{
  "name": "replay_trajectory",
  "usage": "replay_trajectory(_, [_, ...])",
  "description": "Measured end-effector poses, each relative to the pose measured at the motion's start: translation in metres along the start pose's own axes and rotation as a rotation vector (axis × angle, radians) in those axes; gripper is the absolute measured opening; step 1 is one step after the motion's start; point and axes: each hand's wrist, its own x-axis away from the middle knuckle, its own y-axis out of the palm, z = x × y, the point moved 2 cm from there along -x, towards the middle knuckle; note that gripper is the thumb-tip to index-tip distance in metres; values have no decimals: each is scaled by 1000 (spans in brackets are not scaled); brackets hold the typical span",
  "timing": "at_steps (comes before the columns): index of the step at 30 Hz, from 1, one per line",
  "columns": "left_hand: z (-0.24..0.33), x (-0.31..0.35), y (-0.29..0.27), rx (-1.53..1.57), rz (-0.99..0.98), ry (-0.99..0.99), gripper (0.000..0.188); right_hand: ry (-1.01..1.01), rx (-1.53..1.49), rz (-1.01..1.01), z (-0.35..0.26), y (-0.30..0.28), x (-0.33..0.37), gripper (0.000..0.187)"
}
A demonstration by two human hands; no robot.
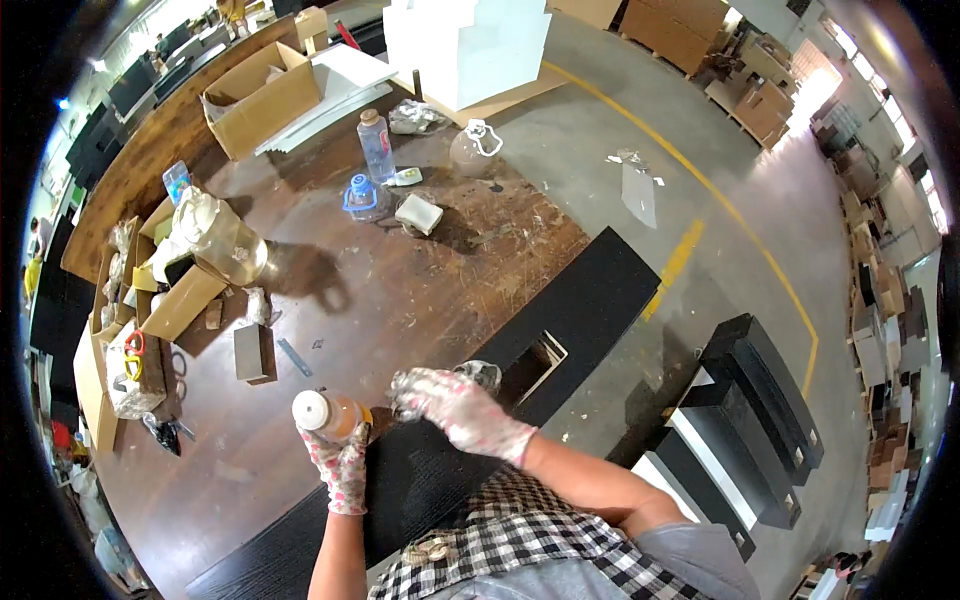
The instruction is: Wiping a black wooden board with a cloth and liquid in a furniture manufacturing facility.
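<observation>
My left hand [343, 472], in a white glove with pink spots, grips a clear bottle [346, 416] with a white cap and amber liquid. It holds the bottle tilted above the table. My right hand [462, 412], gloved the same way, has its fingers closed just right of the bottle. Something greyish shows at its fingertips, too blurred to name. Beneath both hands lies a long black board [580, 300] with a rectangular cut-out. A crumpled clear plastic piece [482, 374] is on the board, partly behind my right hand.
On the brown table [400, 300] are a dark block [254, 354], a metal strip [294, 357], a large jug [222, 240], several bottles, scissors [133, 355] and cardboard boxes [262, 103]. White panels [465, 50] stand at the far edge. Black box-shaped pieces [745, 430] rest on the right.
</observation>
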Motion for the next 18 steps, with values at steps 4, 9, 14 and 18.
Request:
replay_trajectory(4, [-8, 3, -7, 81, 57, -1, 86, 402, -815, 443, 55, -97, 9, 26])
replay_trajectory(9, [-6, 2, -1, 102, -17, 22, 86, 674, 156, 501, 106, -149, 71, 29])
replay_trajectory(14, [-2, -1, -2, 152, 1, -9, 86, 376, 618, 168, 62, -107, 81, 31])
replay_trajectory(18, [-2, -3, 6, 217, 40, -35, 82, 533, 423, 216, 69, -124, 79, 31])
